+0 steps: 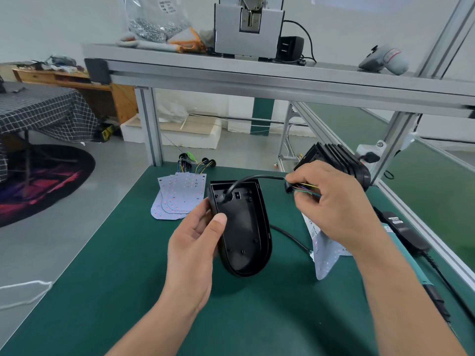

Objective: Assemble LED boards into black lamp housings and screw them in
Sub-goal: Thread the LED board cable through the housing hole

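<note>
In the left hand (192, 242), black lamp housing (244, 227): held up off the green mat (123, 278), open side toward the camera, rounded end nearest the person. No board sits in its cavity.
left hand's fingers: curled behind the housing's left wall, thumb pressed on the rim.
cable (254, 178): black, arching out of the far end of the cavity across to the right fingertips. Whether it passes through a hole in the housing floor is hard to tell from here.
right hand (331, 201): thumb and fingers pinch narrowly on the cable's end, where the coloured leads (309, 187) fan toward the palm.
LED boards (177, 196): a fanned stack flat on the mat just beyond the left fingertips, apart from the housing.
spare harnesses (195, 163): past the boards, at the mat's far edge.
stacked housings (336, 160): behind the right knuckles.
pale pouch (323, 250): under the right wrist.
teal tool (401, 253): outside the right forearm, probably the screwdriver.
step in hand: dressing the cable through the housing, ahead of seating a board. The task looks to be early for this unit.
next move calls for: drawing the leads clear of the cavity floor, then freeing the right fingers to lift one board and lay it flat over the screw posts.
</note>
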Demonstrator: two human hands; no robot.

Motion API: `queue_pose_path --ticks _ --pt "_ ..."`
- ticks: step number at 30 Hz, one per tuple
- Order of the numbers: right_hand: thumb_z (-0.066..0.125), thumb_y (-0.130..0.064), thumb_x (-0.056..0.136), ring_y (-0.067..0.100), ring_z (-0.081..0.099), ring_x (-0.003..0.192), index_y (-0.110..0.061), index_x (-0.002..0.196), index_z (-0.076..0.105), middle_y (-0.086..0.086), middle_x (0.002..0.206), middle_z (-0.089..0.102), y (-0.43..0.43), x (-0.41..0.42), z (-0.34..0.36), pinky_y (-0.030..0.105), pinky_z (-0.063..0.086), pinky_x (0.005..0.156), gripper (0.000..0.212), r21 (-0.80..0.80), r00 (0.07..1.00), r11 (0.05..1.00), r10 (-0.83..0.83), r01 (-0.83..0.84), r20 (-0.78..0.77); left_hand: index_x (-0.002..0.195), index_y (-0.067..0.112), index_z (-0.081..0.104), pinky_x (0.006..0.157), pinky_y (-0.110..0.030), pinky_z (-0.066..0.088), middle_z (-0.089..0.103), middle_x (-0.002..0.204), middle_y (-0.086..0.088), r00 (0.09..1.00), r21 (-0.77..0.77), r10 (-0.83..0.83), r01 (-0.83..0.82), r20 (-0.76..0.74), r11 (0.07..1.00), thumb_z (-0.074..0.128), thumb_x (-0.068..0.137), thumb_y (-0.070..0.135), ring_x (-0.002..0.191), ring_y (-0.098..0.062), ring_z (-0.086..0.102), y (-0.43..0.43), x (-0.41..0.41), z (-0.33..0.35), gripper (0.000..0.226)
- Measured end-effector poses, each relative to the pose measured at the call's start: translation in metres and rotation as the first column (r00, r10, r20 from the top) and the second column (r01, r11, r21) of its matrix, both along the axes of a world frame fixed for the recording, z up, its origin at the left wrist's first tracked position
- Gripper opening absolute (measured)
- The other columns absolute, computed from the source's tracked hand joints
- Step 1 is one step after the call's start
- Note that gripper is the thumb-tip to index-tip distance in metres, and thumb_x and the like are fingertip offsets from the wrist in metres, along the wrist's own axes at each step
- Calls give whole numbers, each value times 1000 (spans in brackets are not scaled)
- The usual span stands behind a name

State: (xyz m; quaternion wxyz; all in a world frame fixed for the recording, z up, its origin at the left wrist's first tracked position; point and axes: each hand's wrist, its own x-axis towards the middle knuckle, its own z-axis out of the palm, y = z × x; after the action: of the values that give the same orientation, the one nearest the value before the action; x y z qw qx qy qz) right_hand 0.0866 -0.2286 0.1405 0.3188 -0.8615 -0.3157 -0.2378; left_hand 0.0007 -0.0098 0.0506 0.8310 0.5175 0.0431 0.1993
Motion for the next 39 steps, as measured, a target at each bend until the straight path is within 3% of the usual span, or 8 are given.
queue_pose_path --ticks 3,8,16,19,23,27,35,39 --pt "60 -13 84 23 68 82 -37 109 68 -15 104 65 1 -4 5 41 55 78 36 -19 999 999 41 -41 1 138 26 69 108 -35 53 75 131 4 999 69 28 -30 37 997 68 102 9 125 -15 69 -7 1 2 40" --pt "64 2 81 13 67 87 -25 102 74 -10 98 70 -17 -6 14 35 54 76 36 73 1000 997 19 -17 -24 140 27 67 105 -21 50 74 133 6 996 93 40 -47 75 995 69 96 16 128 -13 68 -17 3 7 45" --pt "60 -10 80 19 57 66 -26 95 71 -8 88 60 -13 -20 23 36 50 60 25 -104 988 990 -76 90 134 128 46 72 99 -14 51 75 127 15 985 189 82 -110 149 976 73 92 17 123 -6 68 -42 -4 23 47" --pt "58 -10 80 24 58 67 -24 93 71 -5 88 62 -19 -18 24 40 53 63 24 6 967 981 -191 193 169 127 52 70 95 -11 51 75 125 18 980 241 91 -133 179 961 74 92 16 121 -4 69 -46 -7 27 50" --pt "56 -11 79 15 52 65 -27 95 72 -6 93 61 -28 -15 25 38 52 63 27 219 898 918 -377 330 228 130 38 72 102 -19 52 76 128 8 983 158 7 -36 183 987 71 94 13 124 -13 69 -47 -7 34 44" --pt "58 -4 83 15 53 62 -23 97 77 -6 96 60 -30 -20 22 31 48 54 30 74 912 983 -183 167 367 131 35 73 97 -25 56 76 130 0 977 45 -123 117 177 992 74 93 17 124 -19 70 -50 -5 44 42" --pt "51 -32 84 12 64 85 -42 120 61 -15 105 57 -1 -23 13 40 57 74 39 -107 996 993 -39 48 81 131 35 72 103 -24 53 76 129 2 961 175 -118 76 249 982 75 89 24 124 -16 69 -64 -4 49 44" --pt "60 -36 91 4 63 105 -47 125 58 -19 112 60 3 -17 0 26 53 91 36 -44 999 999 -4 2 -42 132 36 72 101 -21 53 76 129 2 967 153 -89 53 237 987 75 88 27 125 -16 69 -60 -2 39 45"
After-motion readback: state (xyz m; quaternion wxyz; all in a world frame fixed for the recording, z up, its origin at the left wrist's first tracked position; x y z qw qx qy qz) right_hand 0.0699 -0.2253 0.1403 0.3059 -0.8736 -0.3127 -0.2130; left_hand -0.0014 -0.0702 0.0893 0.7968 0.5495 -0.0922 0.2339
